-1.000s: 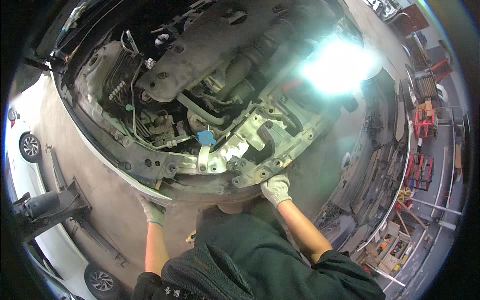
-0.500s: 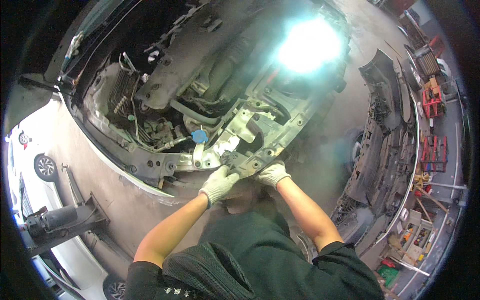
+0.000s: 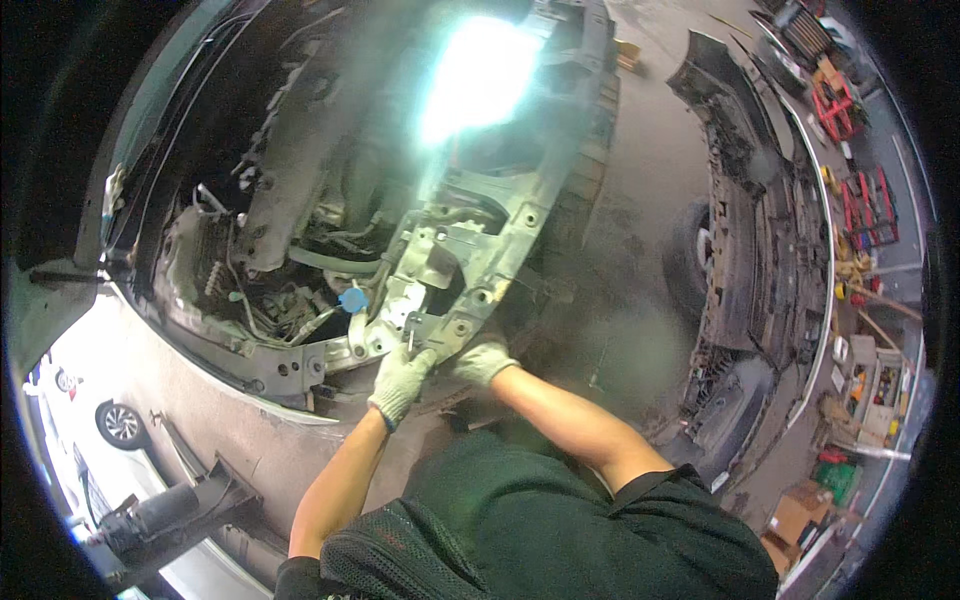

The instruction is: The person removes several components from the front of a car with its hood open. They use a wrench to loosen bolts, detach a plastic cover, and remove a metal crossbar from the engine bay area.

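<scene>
The front of a car's engine bay lies before me, with its metal radiator support [image 3: 512, 245] running along the front edge. My left hand [image 3: 398, 382], in a knitted white glove, grips the support's near corner, thumb and fingers closed about it. The other gloved hand, my right hand [image 3: 484, 360], reaches under the same corner from the front side. Its fingers are hidden beneath the metal. Just beyond my left hand is a blue reservoir cap [image 3: 353, 300].
A removed bumper [image 3: 745, 210] lies on the floor to the right, a tyre [image 3: 688, 250] beside it. Red racks [image 3: 868, 208] and a toolbox [image 3: 868, 395] line the far right. A dark lift arm [image 3: 185, 505] and white car [image 3: 85, 430] are at left. Glare hides part of the bay.
My view has swung, so the engine bay sits further left and the bumper shows more fully. Both hands stay at the support's corner, the right one now tucked further under it.
</scene>
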{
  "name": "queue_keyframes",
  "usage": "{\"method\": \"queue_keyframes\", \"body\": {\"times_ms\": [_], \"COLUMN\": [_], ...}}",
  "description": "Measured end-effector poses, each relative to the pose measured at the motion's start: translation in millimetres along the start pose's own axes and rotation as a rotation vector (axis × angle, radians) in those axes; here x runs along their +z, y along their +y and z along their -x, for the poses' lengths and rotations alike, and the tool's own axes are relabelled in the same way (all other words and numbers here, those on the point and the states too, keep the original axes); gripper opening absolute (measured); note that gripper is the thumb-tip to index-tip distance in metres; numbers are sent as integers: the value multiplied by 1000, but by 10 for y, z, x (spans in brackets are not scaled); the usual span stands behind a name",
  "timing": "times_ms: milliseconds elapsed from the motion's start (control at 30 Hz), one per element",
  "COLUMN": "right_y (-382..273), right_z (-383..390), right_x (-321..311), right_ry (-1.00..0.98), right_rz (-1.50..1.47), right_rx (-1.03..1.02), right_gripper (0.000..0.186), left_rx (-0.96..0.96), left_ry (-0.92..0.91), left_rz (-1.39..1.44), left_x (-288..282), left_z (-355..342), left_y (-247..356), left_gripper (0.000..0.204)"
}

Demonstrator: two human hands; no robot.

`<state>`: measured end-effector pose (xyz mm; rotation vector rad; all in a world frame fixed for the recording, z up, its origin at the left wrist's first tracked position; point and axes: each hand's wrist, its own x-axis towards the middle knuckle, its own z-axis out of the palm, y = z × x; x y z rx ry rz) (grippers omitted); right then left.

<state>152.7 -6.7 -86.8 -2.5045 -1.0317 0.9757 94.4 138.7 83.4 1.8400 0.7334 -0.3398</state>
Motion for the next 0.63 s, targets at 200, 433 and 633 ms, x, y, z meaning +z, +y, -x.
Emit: {"method": "queue_keyframes", "body": {"times_ms": [200, 433, 633], "right_y": [-221, -502, -774], "right_z": [-21, 564, 574], "right_x": [134, -608, -846], "right_ry": [622, 190, 408], "right_rz": [-19, 94, 35], "right_rx": [16, 56, -250], "right_gripper": [38, 51, 57], "left_rx": [-74, 134, 67], "left_ry": [-99, -183, -152], "left_rz": [150, 536, -12], "left_x": [-69, 5, -73], "left_z": [-11, -196, -232], "left_y": [64, -214, -172], "left_gripper": [30, 46, 94]}}
